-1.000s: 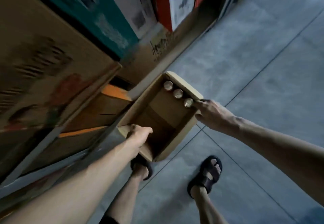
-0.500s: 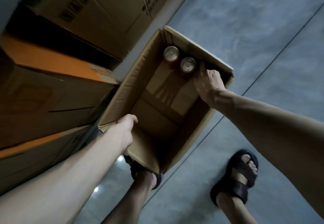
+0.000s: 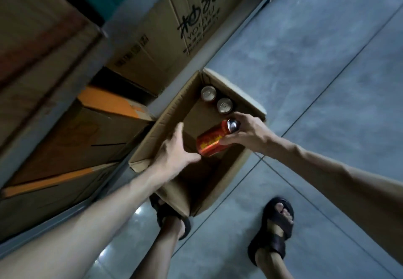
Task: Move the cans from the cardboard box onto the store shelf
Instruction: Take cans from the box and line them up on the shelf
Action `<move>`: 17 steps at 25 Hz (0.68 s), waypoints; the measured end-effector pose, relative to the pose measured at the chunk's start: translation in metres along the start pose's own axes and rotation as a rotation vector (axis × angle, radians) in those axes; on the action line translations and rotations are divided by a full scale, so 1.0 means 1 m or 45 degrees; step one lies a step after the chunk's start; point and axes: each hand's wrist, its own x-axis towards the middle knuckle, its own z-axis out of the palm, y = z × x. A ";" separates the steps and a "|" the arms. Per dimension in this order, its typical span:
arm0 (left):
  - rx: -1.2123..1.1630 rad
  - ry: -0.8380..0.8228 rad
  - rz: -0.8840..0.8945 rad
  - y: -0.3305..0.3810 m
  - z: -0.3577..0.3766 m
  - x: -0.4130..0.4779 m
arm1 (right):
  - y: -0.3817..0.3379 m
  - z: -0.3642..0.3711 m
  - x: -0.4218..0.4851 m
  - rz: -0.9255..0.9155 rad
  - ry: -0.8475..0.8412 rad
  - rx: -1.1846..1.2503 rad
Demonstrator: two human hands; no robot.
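Step in hand: lift-out. Right hand [image 3: 250,133] pinches the red can [image 3: 212,142] by its top end, fingertips around the rim. The can hangs tilted over the middle of the cardboard box [image 3: 162,123]. Left hand [image 3: 172,150] has fingers spread, just beside its lower end, holding nothing. Next, probably: carry it to the shelf [image 3: 118,19] and set it upright. Count: three cans, with two more cans [image 3: 208,93] upright in the box's far corner.
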 end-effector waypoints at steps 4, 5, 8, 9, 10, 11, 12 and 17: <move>0.078 -0.191 0.284 0.100 -0.072 -0.067 | -0.098 -0.080 -0.075 -0.211 -0.211 0.300; 0.078 -0.196 0.290 0.122 -0.090 -0.087 | -0.120 -0.099 -0.093 -0.235 -0.237 0.327; -0.046 -0.168 0.339 0.184 -0.160 -0.166 | -0.200 -0.164 -0.162 -0.313 -0.285 0.367; -0.115 -0.192 0.362 0.199 -0.183 -0.196 | -0.226 -0.181 -0.186 -0.334 -0.292 0.374; -0.172 -0.216 0.388 0.212 -0.206 -0.228 | -0.252 -0.196 -0.212 -0.355 -0.292 0.371; -0.195 -0.216 0.402 0.226 -0.228 -0.261 | -0.277 -0.209 -0.235 -0.388 -0.293 0.344; -0.200 -0.198 0.417 0.237 -0.249 -0.295 | -0.304 -0.221 -0.262 -0.432 -0.304 0.296; -0.316 0.189 0.483 0.252 -0.317 -0.439 | -0.424 -0.240 -0.370 -0.560 -0.358 0.150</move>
